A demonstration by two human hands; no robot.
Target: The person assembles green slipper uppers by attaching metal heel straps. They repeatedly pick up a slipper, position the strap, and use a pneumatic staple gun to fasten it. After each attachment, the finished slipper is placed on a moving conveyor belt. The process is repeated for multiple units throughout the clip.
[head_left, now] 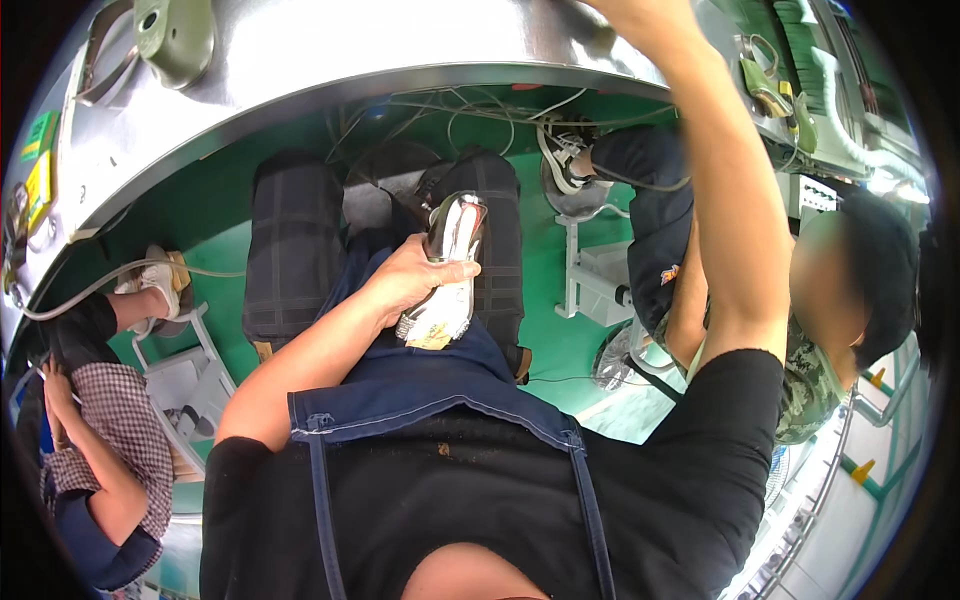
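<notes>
My left hand (402,280) is closed round a long, shiny silver part (460,225), with the thumb across its middle. It is held above my lap. The part has a rounded, mirror-like upper end with a reddish patch, and a yellowish piece shows at its lower end; its exact kind I cannot make out. My right arm stretches up and forward over the metal workbench (400,35). Only part of my right hand (645,12) shows at the top edge, beside a blurred dark thing (588,28). Its fingers are cut off by the picture's edge.
An olive-green housing (180,42) and a dark curved piece (103,55) lie on the bench at far left. Co-workers sit on the left (110,440) and right (850,290). Cables (450,108) hang under the bench. Green tools (765,90) lie at far right.
</notes>
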